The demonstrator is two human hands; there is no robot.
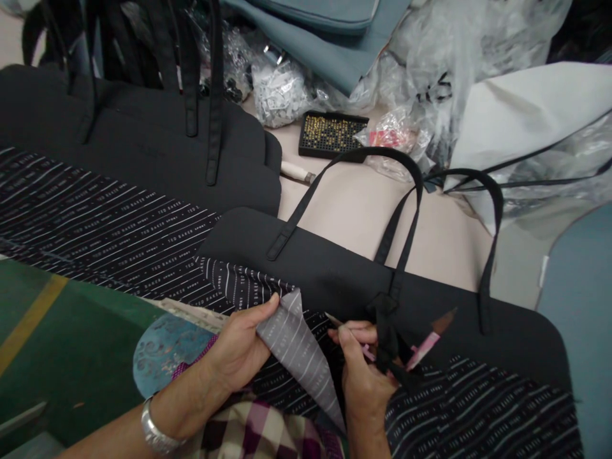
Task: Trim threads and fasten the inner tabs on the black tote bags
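My left hand (243, 347) pinches the edge of the striped, lettered lining fabric (296, 344), whose paler grey underside is folded up. In my right hand (361, 370) is a slim pointed tool (333, 319), its tip towards the lining; its exact kind is unclear. Beside that hand, a brown pointed blade with a pink handle (425, 349) sticks out to the right, next to a knotted black cloth strip (386, 328). Whether both pointed parts belong to one tool is hidden. Beneath the hands lies a black bag panel (335, 261) with two looped straps.
More black bag panels with straps (143, 134) lie at the left. Behind are a black tray of small gold pieces (329, 132), a white-handled tool (296, 171), clear plastic bags (430, 51) and blue-grey sheets (306, 32). A blue patterned seat (167, 350) stands below the table edge.
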